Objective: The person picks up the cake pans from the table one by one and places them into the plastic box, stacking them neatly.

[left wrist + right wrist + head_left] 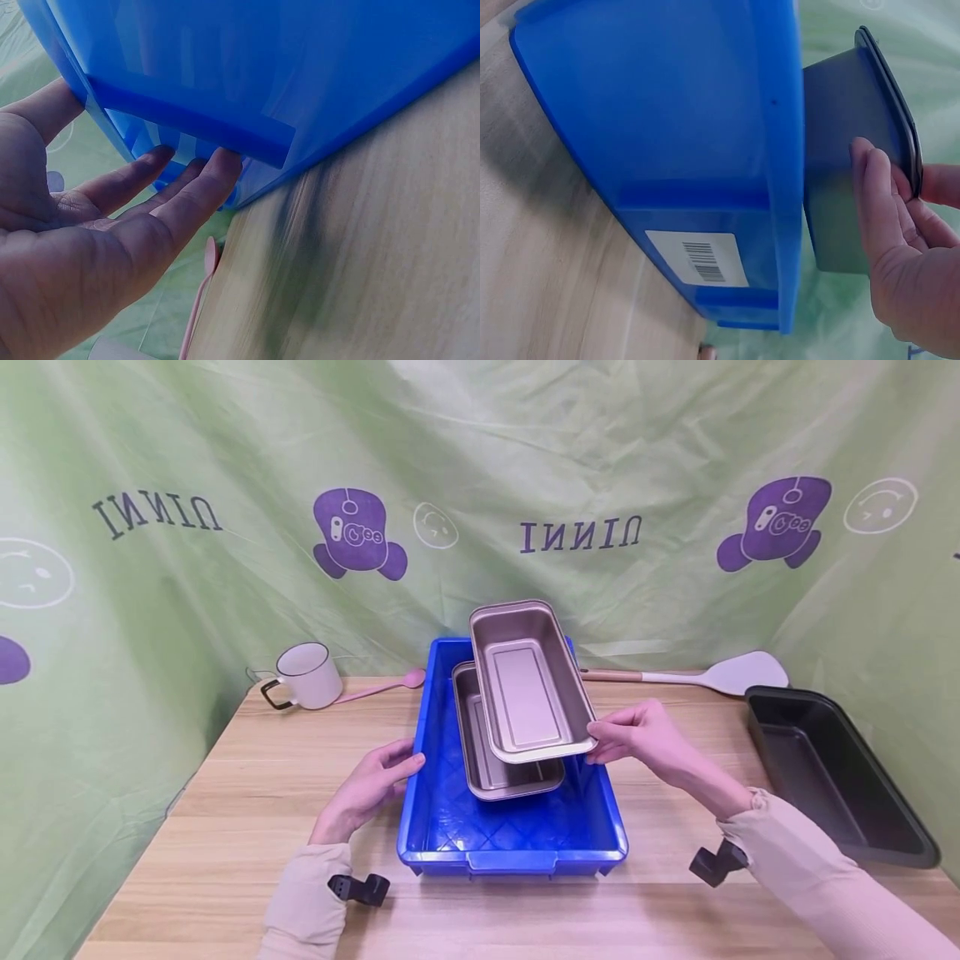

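Note:
My right hand (637,739) pinches the near right corner of a bronze-coloured loaf pan (525,689) by its rim. The pan is tilted above a blue plastic bin (513,864), overlapping a second loaf pan (517,781) that lies inside the bin. In the right wrist view the thumb is at the lip of the held loaf pan (836,135) and the fingers press its outer wall. My left hand (371,789) grips the bin's left side, thumb over the rim. Its fingertips (225,159) lie along the outer wall, under a ridge.
A larger dark loaf pan (832,777) stands on the right of the wooden table (247,827). Behind it lies a white spatula (746,674) with a wooden handle. At the back left are a white mug (311,677) and a pink spoon (412,678). Green curtain (480,460) hangs behind.

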